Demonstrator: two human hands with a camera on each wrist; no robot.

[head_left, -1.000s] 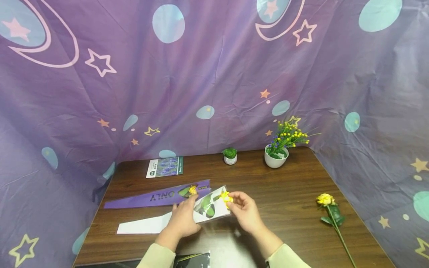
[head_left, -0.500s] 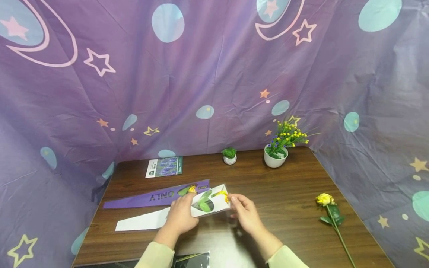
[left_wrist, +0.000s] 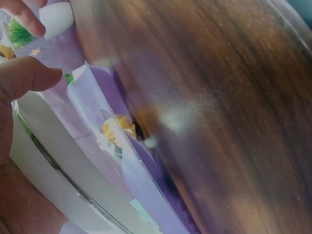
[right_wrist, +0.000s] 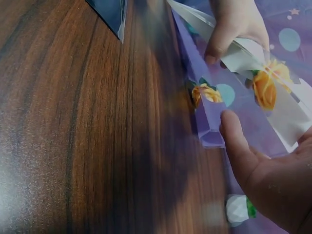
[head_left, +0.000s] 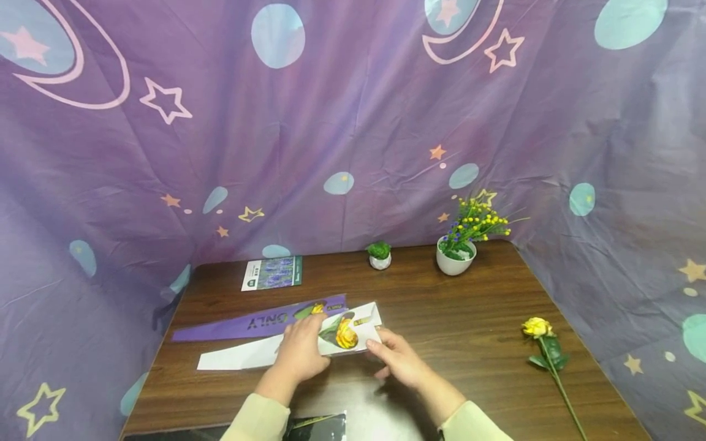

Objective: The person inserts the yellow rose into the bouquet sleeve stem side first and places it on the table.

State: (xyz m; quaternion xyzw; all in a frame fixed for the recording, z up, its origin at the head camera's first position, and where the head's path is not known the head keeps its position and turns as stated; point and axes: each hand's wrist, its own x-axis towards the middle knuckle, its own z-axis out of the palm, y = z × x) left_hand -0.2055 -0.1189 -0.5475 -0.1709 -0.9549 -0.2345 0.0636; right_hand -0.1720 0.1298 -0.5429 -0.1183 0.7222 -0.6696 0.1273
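Note:
A white tapered flower sleeve (head_left: 242,354) lies over the table, its wide end raised to the right. Through its cut-out window shows a yellow rose (head_left: 347,332) with green leaves. My left hand (head_left: 300,349) grips the sleeve around its middle, thumb on the near side. At the wide end is my right hand (head_left: 399,358), its thumb and fingers by the sleeve's edge. In the right wrist view the right thumb (right_wrist: 236,136) stands apart from the sleeve; the other fingers are mostly out of view. Behind lies a purple sleeve (head_left: 226,328) lettered ONLY, holding another yellow rose (head_left: 318,307).
A single yellow rose (head_left: 537,327) with a long stem lies at the right. Along the back stand a small potted plant (head_left: 379,260) and a white pot of yellow flowers (head_left: 455,263), with a printed card (head_left: 272,273) left. A dark glossy packet (head_left: 317,427) lies at the front edge.
The yellow rose has moved left from the white sleeve's wide end and now shows in its window. My right hand has shifted slightly down along that end; the left hand keeps its grip.

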